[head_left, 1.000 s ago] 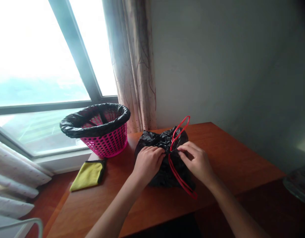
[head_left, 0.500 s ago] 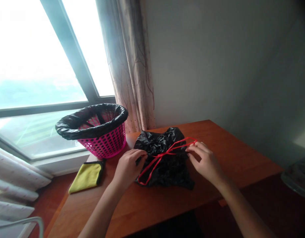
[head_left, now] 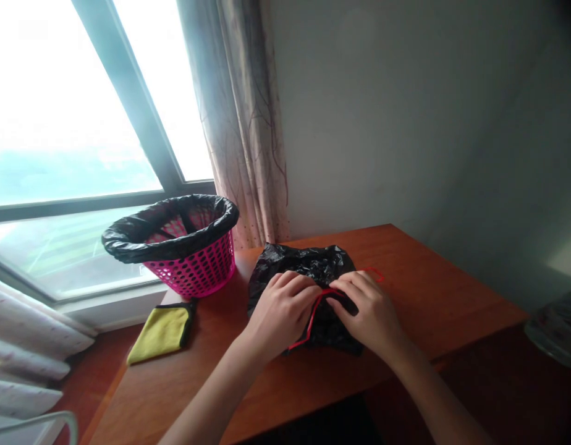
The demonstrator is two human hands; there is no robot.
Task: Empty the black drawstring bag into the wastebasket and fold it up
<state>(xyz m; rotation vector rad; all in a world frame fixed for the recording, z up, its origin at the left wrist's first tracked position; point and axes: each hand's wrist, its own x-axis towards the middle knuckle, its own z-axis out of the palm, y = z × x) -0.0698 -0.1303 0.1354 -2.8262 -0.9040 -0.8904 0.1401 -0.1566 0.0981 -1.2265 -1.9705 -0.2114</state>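
A crumpled black garbage bag (head_left: 308, 262) lies on the wooden table in front of me. Its red drawstring (head_left: 308, 334) runs between my hands, with one loop hanging toward me and another end poking out past my right fingers. My left hand (head_left: 280, 309) is closed, back of the hand up, with the drawstring at its fingertips. Close beside it, my right hand (head_left: 369, 309) pinches the drawstring between thumb and fingers. The middle of the bag and the drawstring's crossing are partly hidden behind my fingers.
To the left on the table (head_left: 443, 284) stands a pink perforated basket (head_left: 197, 266) lined with a black bag. A folded yellow cloth (head_left: 160, 334) with dark trim lies before it. Window and curtain (head_left: 248, 123) are behind; a clear plastic object (head_left: 554, 334) sits at far right.
Both hands have come together over the middle of the bag, the left moving right and the right slightly inward. The crossed red drawstring, in plain view before, is now mostly covered.
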